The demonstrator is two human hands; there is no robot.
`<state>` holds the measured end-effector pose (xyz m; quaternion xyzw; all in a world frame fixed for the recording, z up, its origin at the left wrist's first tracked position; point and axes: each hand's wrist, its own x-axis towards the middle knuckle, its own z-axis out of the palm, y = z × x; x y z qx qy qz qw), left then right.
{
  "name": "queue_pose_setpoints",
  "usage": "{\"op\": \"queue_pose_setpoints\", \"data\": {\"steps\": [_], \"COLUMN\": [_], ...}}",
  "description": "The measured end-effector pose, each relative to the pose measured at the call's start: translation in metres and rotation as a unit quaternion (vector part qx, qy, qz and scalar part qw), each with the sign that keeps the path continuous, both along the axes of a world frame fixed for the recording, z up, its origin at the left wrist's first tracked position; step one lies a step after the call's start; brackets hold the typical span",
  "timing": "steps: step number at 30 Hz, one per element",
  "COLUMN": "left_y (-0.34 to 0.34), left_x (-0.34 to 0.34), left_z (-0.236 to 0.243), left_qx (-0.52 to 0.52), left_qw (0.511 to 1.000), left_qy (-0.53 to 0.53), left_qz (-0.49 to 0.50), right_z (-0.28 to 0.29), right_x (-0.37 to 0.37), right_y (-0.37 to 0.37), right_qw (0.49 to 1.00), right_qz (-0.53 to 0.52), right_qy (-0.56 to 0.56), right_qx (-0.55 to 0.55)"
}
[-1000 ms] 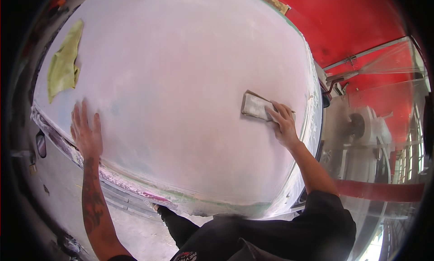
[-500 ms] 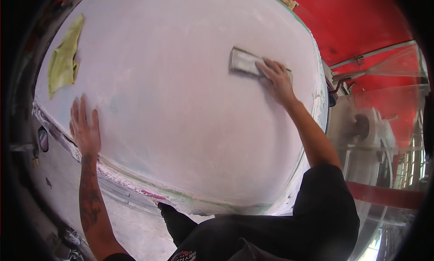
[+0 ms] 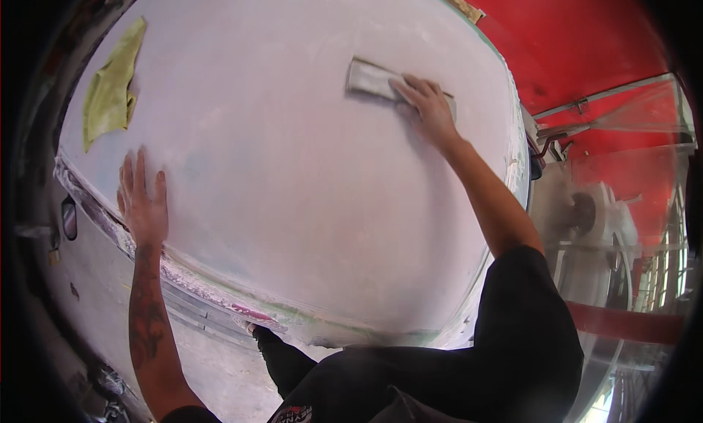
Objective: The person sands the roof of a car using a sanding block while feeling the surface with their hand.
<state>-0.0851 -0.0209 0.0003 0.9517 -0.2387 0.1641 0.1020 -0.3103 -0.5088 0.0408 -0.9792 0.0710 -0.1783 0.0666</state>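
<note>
A large pale pink-white curved panel (image 3: 307, 203), patchy at its edges with green and magenta, spreads beneath me. My right hand (image 3: 432, 115) grips a long flat sanding block (image 3: 372, 76), dusty white, on the upper right part of the panel. My left hand (image 3: 145, 199) lies flat with fingers spread on the panel's left side near its edge. Just above it rests a crumpled yellow-green cloth (image 3: 111, 93).
Red surfaces (image 3: 578, 35) and a hazy plastic sheet (image 3: 608, 174) are at the right. A tan piece (image 3: 458, 3) sits by the panel's far edge. Pale concrete floor (image 3: 212, 357) shows below, with my foot and leg beside the near edge.
My right hand has moved the block up and leftward across the panel, from middle right to higher up. My left hand stays spread in about the same place.
</note>
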Motion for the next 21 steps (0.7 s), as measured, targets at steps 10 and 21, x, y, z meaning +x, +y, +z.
{"op": "queue_pose_setpoints", "data": {"steps": [10, 21], "left_y": [-0.014, -0.01], "left_x": [-0.008, -0.007], "left_z": [0.008, 0.001], "left_qx": [-0.023, -0.026], "left_qw": [1.0, 0.999], "left_qy": [-0.003, -0.022], "left_qz": [-0.001, 0.016], "right_z": [0.018, 0.007], "right_x": [-0.013, -0.065], "right_y": [0.02, 0.137], "right_qw": [0.999, 0.998], "right_qz": [0.035, 0.023], "right_qy": [0.034, 0.057], "right_qx": [-0.014, 0.012]}}
